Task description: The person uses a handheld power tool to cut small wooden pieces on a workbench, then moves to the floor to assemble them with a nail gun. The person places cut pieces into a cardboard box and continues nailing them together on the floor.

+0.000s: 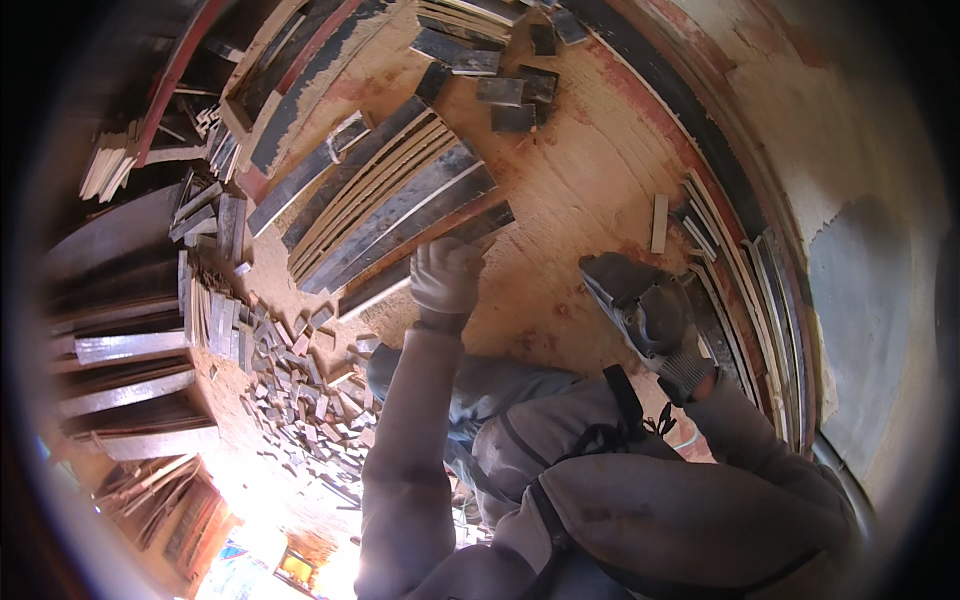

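My left hand (447,278), in a pale work glove, is at the near edge of a stack of boards. Its fingers are curled over a dark narrow board (375,292), part of which the hand hides. Beside it lie several dark and bare-wood boards (405,215), side by side on the dusty floor. Off to the right, my right hand (672,335) is gloved and closed around a dark handheld power tool (617,283) with a pale metal edge. The tool's exact kind does not show clearly.
Small wood offcuts (315,395) lie heaped on the left. Dark blocks (500,90) are scattered at the far side. Long strips (745,300) lean along the right wall (870,300). Stacked boards (130,350) fill the left. A short pale strip (660,223) lies near the tool.
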The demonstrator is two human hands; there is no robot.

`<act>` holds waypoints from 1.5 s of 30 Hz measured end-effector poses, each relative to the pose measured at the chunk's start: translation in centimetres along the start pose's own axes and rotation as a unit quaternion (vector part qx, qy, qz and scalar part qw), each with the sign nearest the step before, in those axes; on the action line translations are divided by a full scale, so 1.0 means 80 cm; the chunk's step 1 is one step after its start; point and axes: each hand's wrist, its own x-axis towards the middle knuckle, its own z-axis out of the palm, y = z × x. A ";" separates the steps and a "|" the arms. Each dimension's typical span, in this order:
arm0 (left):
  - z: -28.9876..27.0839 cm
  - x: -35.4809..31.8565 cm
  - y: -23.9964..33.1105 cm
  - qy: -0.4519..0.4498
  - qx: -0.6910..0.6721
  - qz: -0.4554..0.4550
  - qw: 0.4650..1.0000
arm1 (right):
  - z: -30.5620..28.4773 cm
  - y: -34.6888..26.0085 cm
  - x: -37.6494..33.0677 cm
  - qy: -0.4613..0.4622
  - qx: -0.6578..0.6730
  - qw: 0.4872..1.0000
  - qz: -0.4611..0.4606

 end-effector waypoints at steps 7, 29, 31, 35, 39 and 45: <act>0.019 0.015 0.046 -0.108 -0.334 -0.297 0.888 | 0.015 -0.001 0.003 -0.228 -0.255 0.937 -0.074; 0.109 0.020 0.016 -0.119 -0.075 -0.126 0.982 | -0.030 -0.021 0.034 0.015 -0.490 0.871 -0.016; 0.113 0.023 0.019 -0.127 -0.072 -0.139 0.979 | -0.019 -0.020 0.030 -0.045 -0.433 0.896 -0.088; 0.123 0.025 0.016 -0.128 -0.047 -0.134 0.982 | 0.004 -0.032 0.023 0.005 -0.762 0.616 -0.199; 0.129 0.026 0.012 -0.124 -0.039 -0.121 0.984 | 0.003 -0.033 0.024 0.007 -0.844 0.519 -0.132; 0.126 0.029 0.010 -0.127 -0.033 -0.118 0.984 | -0.017 -0.007 0.021 -0.002 -0.763 0.586 -0.273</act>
